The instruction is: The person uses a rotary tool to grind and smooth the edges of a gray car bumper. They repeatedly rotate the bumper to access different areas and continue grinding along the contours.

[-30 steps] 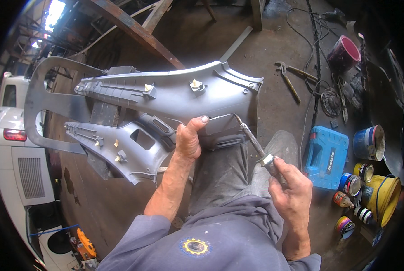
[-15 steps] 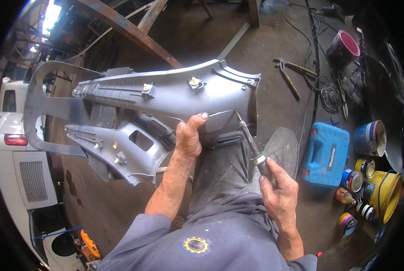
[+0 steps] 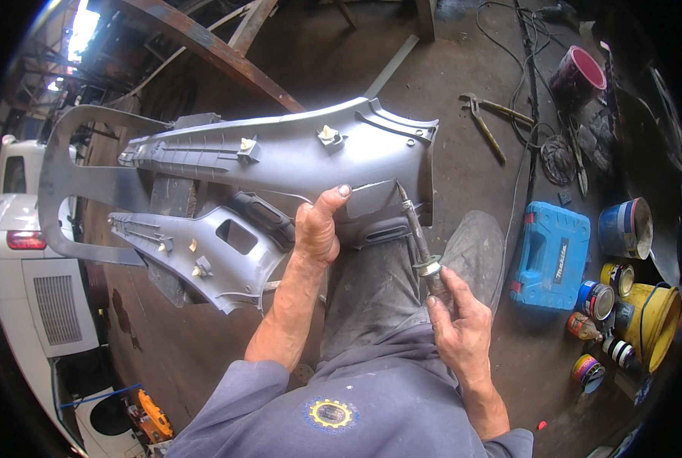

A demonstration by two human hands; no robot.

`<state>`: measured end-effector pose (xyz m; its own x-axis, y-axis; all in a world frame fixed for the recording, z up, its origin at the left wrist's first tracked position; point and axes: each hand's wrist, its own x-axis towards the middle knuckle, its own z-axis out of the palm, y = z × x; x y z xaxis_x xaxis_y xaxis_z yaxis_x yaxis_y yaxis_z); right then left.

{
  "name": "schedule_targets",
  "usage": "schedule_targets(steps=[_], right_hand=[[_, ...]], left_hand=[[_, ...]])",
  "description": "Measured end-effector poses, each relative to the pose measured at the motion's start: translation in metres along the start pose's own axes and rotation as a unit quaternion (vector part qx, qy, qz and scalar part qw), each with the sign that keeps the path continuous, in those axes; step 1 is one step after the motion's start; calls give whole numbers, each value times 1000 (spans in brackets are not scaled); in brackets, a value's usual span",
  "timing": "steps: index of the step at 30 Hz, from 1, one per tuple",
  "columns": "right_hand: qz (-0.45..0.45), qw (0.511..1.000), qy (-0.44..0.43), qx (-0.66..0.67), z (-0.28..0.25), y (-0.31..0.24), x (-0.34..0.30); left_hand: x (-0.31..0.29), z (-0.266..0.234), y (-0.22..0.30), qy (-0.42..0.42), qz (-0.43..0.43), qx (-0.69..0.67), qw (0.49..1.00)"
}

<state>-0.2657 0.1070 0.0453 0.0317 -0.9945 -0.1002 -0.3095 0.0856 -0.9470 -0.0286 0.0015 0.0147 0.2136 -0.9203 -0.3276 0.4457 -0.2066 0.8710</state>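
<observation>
Across my lap lies a long grey plastic trim panel (image 3: 280, 156), its ribbed inner side with cream clips turned up. My left hand (image 3: 317, 233) grips its near edge, thumb on top and the other fingers hidden underneath. In my right hand (image 3: 463, 320) is a soldering iron (image 3: 415, 227), held by its handle and pointing away from me. Its tip rests at or just above the right end of a thin pale seam (image 3: 373, 185) in the panel; contact is hard to tell. A second, smaller grey trim panel (image 3: 238, 278) lies to the left of my left forearm.
Under the panels is a flat metal frame (image 3: 57, 179) with dark blocks. To the right on the floor are a blue tool case (image 3: 552, 256), several cans, a yellow bucket (image 3: 654, 324), pliers (image 3: 484, 131) and cables. A rusty beam (image 3: 226, 57) crosses the far side.
My right hand and the soldering iron's handle have shifted slightly left, standing the iron a little steeper. Its tip stays near the seam's right end. My left hand keeps its grip.
</observation>
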Motion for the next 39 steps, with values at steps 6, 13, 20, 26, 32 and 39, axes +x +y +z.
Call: schedule_targets(steps=[6, 13, 20, 26, 32, 39], right_hand=[[-29, 999, 10, -14, 4, 3, -1], [-8, 1000, 2, -7, 5, 1, -2], [63, 998, -22, 6, 3, -5, -7], [39, 999, -13, -26, 4, -4, -8], [22, 999, -8, -43, 5, -5, -10], [71, 997, -40, -3, 4, -11, -12]], left_hand=[[1, 0, -1, 3, -6, -6, 1000], [2, -2, 0, -1, -12, -2, 1000], [1, 2, 1, -8, -2, 6, 1000], [2, 5, 2, -16, -3, 3, 1000], [5, 1, -2, -16, -5, 3, 1000], [9, 1, -3, -17, -13, 8, 1000]])
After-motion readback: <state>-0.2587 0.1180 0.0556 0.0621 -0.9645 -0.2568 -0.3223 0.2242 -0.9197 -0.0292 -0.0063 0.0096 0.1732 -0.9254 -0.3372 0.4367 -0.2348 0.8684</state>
